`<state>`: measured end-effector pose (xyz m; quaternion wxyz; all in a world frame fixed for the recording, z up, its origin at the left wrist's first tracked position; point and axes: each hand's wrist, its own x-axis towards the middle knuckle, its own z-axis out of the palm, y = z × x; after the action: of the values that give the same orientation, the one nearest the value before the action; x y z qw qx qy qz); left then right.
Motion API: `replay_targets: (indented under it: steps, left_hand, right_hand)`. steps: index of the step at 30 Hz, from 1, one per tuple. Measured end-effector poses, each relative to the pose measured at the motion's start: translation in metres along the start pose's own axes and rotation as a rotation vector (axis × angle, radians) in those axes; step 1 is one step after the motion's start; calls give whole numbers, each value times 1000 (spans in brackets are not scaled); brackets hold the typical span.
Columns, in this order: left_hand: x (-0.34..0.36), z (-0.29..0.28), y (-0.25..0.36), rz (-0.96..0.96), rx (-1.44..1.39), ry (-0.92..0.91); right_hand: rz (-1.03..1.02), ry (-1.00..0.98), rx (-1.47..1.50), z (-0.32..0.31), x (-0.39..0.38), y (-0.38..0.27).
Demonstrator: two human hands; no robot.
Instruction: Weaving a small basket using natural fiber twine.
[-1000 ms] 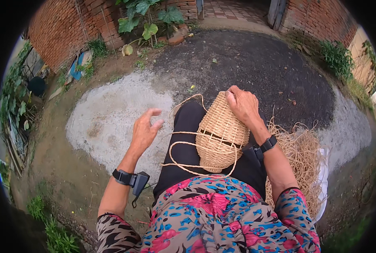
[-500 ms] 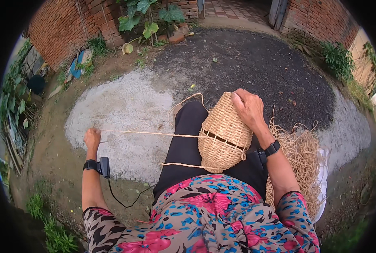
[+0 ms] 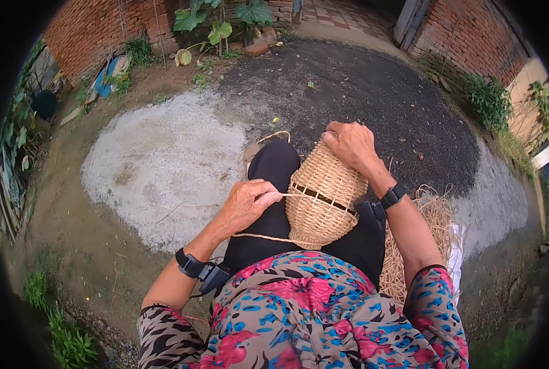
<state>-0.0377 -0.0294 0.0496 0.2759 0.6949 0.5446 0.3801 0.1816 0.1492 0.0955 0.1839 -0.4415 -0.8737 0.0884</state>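
We see pale straw on the woven basket (image 3: 324, 224), its weave ribbed in close rows, with a near-black slit (image 3: 324, 200) across the middle. The same straw shade colours the cord (image 3: 262, 237) left of the basket and the fibre heap (image 3: 423, 237) right of it. Nearer us than the basket, the blouse (image 3: 311, 301) is grey-beige, scattered with pink flowers and blue and black blotches; the trousers (image 3: 274, 165) under the basket are black. Beyond the basket we find a charcoal ground patch (image 3: 373, 80) and a reddish brick wall (image 3: 102, 46).

The basket (image 3: 319, 218) and cord (image 3: 289, 195) look like rough, matt fibre. The trousers (image 3: 273, 163) are smooth cloth, the wall (image 3: 96, 46) rough brick.
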Motion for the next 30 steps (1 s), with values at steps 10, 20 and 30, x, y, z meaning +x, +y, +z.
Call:
replay_targets:
  steps: [10, 20, 30]
  left_hand:
    - [-10, -16, -45, -460, -250, -70]
    - [-27, -22, -104, -947, -139, -12]
    - [12, -23, -119, -731, -847, 327]
  right_hand:
    - [-12, 68, -4, 2, -4, 0]
    - [-20, 192, 107, -35, -22, -27]
    - [-103, 328, 77, -23, -21, -25]
